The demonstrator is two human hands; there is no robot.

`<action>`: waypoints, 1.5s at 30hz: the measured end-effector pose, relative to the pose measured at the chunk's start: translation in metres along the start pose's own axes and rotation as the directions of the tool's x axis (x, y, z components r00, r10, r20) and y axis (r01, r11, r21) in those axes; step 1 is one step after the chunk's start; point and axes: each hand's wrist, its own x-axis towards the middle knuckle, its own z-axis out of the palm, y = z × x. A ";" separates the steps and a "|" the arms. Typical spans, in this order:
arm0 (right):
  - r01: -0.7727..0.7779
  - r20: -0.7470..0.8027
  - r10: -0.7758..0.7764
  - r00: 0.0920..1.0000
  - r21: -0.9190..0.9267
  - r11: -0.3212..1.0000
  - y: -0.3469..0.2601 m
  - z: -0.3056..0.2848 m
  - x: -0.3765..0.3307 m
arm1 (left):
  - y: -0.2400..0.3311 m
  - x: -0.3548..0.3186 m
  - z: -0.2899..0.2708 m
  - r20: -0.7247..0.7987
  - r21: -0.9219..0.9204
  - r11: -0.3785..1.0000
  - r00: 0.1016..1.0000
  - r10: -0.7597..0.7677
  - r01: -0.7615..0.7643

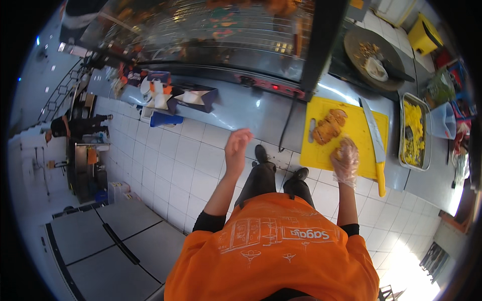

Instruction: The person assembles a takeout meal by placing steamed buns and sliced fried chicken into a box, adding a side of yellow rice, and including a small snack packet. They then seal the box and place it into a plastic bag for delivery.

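My right hand [345,164], in a clear plastic glove, is over the lower part of a yellow cutting board [314,155]. Its fingers are curled round a brown fried piece, partly hidden by the glove. Just beyond it on the board lies a sliced piece of breaded fried chicken [329,128]. A large knife [374,135] with a yellow handle rests along the board's right side, its handle jutting past the near edge. My left hand [238,145], bare, hangs in the air before the counter's front edge, fingers apart, holding nothing.
A glass heated display case [201,35] stands behind the steel counter [241,113]; its black cord hangs down the front. Right of the board are a metal tray [403,125] of yellow food and a dark pan [394,55]. Paper boxes [198,98] sit leftward. Another person [75,127] stands far left.
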 end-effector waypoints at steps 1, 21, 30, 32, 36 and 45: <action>-0.060 -0.060 0.068 0.996 0.129 0.990 0.000 0.003 0.000 | -0.009 0.013 -0.015 -0.053 -0.003 1.000 0.998 0.028 -0.028; -0.493 0.503 -0.124 0.855 0.716 -0.494 -0.388 0.243 0.143 | -0.047 0.208 -0.210 0.290 0.864 0.387 0.946 0.143 -0.323; 0.040 0.421 -0.181 0.889 0.322 0.946 -0.369 0.233 0.166 | -0.048 0.198 -0.226 0.179 0.834 0.508 0.977 0.118 -0.215; 0.196 0.387 -0.198 0.901 0.043 0.980 -0.381 0.221 0.166 | -0.055 0.198 -0.228 0.178 0.776 0.587 0.973 0.146 -0.230; 0.218 0.335 -0.245 0.910 0.118 0.969 -0.377 0.198 0.162 | -0.060 0.192 -0.234 0.212 0.648 0.670 0.930 0.299 -0.363; -0.039 0.025 0.045 0.999 -0.211 0.977 -0.152 0.027 0.079 | -0.079 0.191 -0.310 -0.112 0.958 0.284 0.966 0.233 0.042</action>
